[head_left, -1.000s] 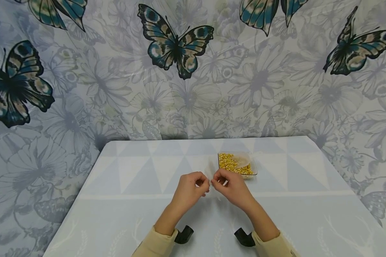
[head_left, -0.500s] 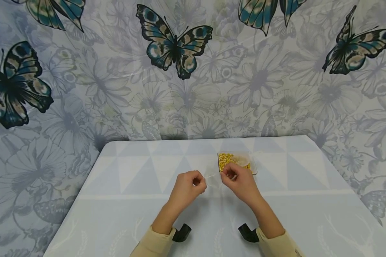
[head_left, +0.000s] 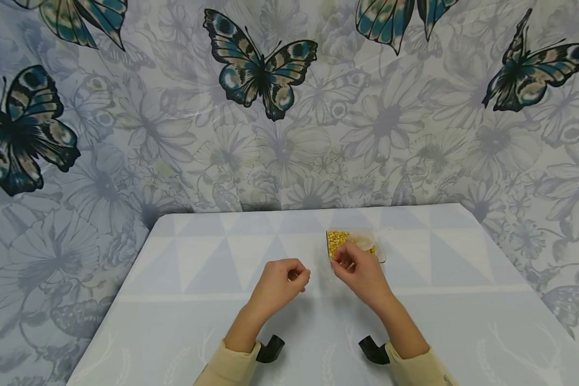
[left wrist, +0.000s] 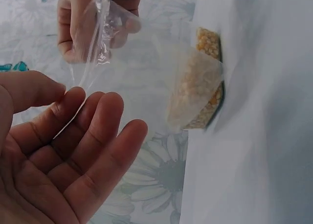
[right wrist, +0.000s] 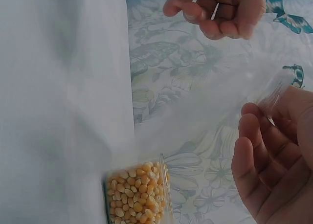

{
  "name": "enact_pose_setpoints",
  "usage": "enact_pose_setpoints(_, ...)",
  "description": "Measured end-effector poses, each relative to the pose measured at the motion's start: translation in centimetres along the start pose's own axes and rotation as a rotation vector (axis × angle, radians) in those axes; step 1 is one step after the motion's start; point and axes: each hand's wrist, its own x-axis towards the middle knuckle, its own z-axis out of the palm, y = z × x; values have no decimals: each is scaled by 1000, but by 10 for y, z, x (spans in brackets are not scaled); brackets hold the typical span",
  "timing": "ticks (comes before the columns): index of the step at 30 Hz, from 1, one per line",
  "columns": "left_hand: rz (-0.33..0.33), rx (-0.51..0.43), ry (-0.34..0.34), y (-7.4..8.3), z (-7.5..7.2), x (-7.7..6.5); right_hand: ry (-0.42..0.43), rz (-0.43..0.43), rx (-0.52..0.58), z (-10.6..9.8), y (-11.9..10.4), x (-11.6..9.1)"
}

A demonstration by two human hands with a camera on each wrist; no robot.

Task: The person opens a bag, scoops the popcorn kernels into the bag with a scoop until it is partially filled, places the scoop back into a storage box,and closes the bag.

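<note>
A clear zip-lock bag [left wrist: 142, 67] hangs between my two hands, its zip strip near the top. My left hand [head_left: 281, 281] pinches one side of the bag's mouth between thumb and index finger; its other fingers are loosely bent. On the opposite side, my right hand [head_left: 359, 271] pinches the bag with thumb and fingers, as the right wrist view shows. The bag looks flat and see-through, and barely shows in the head view. Just behind the right hand stands a clear box [right wrist: 167, 185] of yellow corn kernels [right wrist: 134, 194], partly covered by that hand in the head view.
A pale translucent rounded thing [head_left: 363, 241] lies on the corn inside the box. The white and pale blue patterned table [head_left: 212, 327] reaches back to a butterfly-print wall covering [head_left: 289, 150]. Black curved pieces [head_left: 271, 349] stick out at both sleeve cuffs.
My hands were close together with fingertips nearly meeting; they have since parted, the right hand going right toward the corn box, the left slightly left. Both still pinch the bag.
</note>
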Motion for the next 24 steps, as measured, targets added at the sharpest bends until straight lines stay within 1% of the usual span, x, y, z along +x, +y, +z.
enact_pose_setpoints(2, 1, -21, 12, 1, 0, 0, -2, -20, -1, 0, 0, 0)
enact_pose_setpoints(4, 28, -24, 57, 3, 0, 0, -5, -38, -8, 0, -1, 0)
enact_pose_setpoints(6, 71, -22, 123, 4, 0, 0, -10, -54, -23, 1, -1, 0)
enact_pose_setpoints(8, 131, -7, 192, 5, 1, 0, -17, -67, -40, 1, -1, 0)
enact_pose_setpoints(10, 191, 4, 233, 6, 2, 0, -24, -85, -55, 2, -1, 0)
enact_pose_setpoints(12, 237, 13, 239, 6, 3, 0, -29, -114, -71, 2, -1, -1)
enact_pose_setpoints(14, 273, 38, 224, 6, 4, 0, -36, -148, -77, 3, -2, -1)
enact_pose_setpoints(17, 310, 77, 187, 5, 6, 0, -46, -191, -90, 4, -3, -2)
enact_pose_setpoints(20, 350, 125, 178, 4, 8, 0, -55, -213, -119, 5, -5, -3)
enact_pose_setpoints(24, 364, 180, 203, 4, 9, 0, -53, -240, -166, 5, -7, -4)
